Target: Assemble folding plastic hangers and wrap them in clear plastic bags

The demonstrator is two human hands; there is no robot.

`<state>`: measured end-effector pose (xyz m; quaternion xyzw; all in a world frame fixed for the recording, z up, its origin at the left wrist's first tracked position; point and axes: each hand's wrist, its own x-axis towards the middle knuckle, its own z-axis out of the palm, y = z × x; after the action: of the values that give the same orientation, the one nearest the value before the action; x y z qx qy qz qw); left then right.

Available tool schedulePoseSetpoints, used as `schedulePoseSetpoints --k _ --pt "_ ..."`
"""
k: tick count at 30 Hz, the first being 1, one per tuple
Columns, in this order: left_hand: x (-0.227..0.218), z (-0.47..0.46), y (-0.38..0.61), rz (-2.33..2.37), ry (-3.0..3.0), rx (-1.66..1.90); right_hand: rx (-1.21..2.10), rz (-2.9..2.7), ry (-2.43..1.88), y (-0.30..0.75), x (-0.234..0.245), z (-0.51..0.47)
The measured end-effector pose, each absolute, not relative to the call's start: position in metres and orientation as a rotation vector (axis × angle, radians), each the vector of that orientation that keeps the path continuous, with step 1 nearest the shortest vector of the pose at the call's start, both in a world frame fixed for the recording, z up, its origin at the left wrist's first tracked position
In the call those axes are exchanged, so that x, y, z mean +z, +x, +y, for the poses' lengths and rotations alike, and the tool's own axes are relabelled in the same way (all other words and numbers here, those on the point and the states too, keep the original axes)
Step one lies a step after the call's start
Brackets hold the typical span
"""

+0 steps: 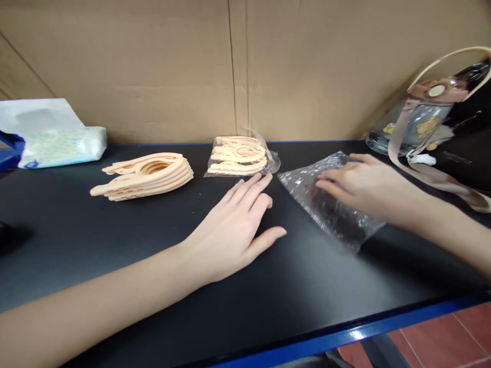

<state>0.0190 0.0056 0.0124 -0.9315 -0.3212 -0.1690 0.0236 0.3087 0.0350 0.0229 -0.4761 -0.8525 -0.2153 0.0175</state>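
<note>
My left hand (238,220) is held palm down over the black tabletop, its fingers stretched out and its thumb apart, with nothing in it. Just beyond its fingertips is a clear bag (274,161) with several peach plastic pieces (240,153) inside. To the right, my right hand (356,181), a little blurred, has its bent fingers closed on a shiny clear plastic bag (330,214). Whether this bag is single or a stack I cannot tell. Left of the filled bag lies a stack of matching flat peach plastic pieces (149,176) with rounded openings.
A tissue packet (65,145) lies at the back left. On the right is a clear bottle (425,122) with a handle and a long strap (401,133), beside a dark bag (471,148). Cardboard (153,66) stands behind the table; a blue edge (356,335) runs along its front.
</note>
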Motion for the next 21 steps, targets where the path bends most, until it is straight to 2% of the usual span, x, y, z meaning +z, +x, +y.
schedulePoseSetpoints --k 4,7,10,12,16,21 --pt "0.013 -0.009 0.013 -0.916 -2.971 -0.713 -0.337 -2.745 -1.299 0.244 0.043 -0.013" --pt "0.014 -0.01 0.007 -1.01 -3.04 -0.555 -0.035 -2.741 -1.154 0.223 0.049 -0.025" --pt "0.014 -0.001 -0.002 -0.891 -3.076 -0.403 0.124 -2.727 -1.063 0.226 0.041 -0.015" --pt "0.013 0.008 -0.011 -0.809 -3.046 -0.38 0.063 -2.71 -1.036 0.234 0.032 -0.003" --pt "0.014 0.022 -0.025 -0.86 -3.012 -0.332 -0.26 -2.672 -1.103 0.248 0.018 0.012" --pt "0.015 0.023 -0.029 -1.082 -2.857 -0.274 -0.342 -2.683 -1.178 0.259 0.015 0.017"
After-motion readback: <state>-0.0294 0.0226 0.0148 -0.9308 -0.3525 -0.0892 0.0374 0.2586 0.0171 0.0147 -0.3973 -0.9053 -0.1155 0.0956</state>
